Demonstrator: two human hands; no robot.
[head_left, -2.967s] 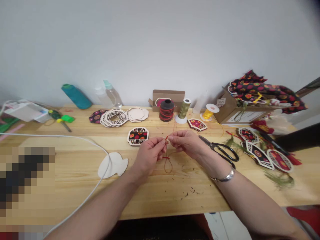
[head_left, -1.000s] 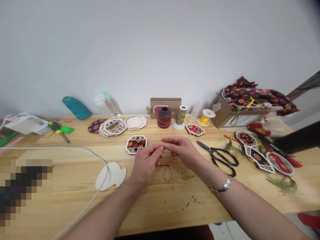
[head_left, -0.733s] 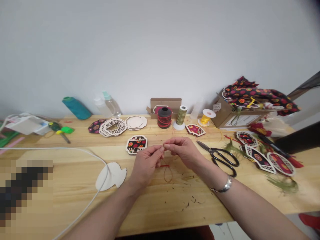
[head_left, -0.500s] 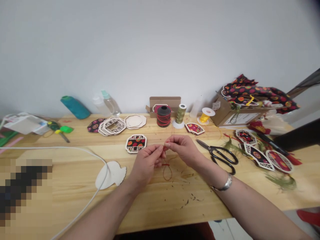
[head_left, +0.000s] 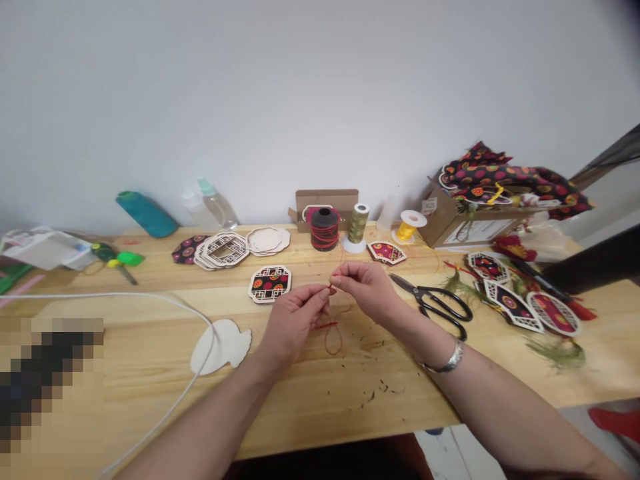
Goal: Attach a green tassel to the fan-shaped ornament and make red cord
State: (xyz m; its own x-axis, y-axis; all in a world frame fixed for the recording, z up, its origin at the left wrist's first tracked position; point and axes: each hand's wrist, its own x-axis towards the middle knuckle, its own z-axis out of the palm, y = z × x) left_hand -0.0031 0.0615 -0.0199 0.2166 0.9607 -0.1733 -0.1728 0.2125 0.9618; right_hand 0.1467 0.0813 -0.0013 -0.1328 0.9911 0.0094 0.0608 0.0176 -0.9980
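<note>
Above the middle of the table, my left hand (head_left: pixel 300 317) and my right hand (head_left: pixel 365 287) meet fingertip to fingertip, both pinching a thin red cord (head_left: pixel 334 341). A loop of that cord hangs below the fingers, over the wood. The exact spot between the fingertips is too small to make out. Just beyond my left hand lies an octagonal wooden lattice piece (head_left: pixel 270 285) with patterned cloth inside. Black-handled scissors (head_left: pixel 440 303) rest to the right of my right hand, blades pointing toward it.
Behind my hands stand a red thread spool (head_left: pixel 325 230), a green thread cone (head_left: pixel 358 227) and a yellow cord spool (head_left: pixel 409 228). A cardboard box (head_left: pixel 450 223) overflows with cloth at right. A white cable (head_left: pixel 175 303) crosses a white cutout (head_left: pixel 220 347). Dark scraps litter the front.
My two hands keep their pinch, with the fingertips shifted slightly and the hanging loop swung a little. The whole view has moved slightly.
</note>
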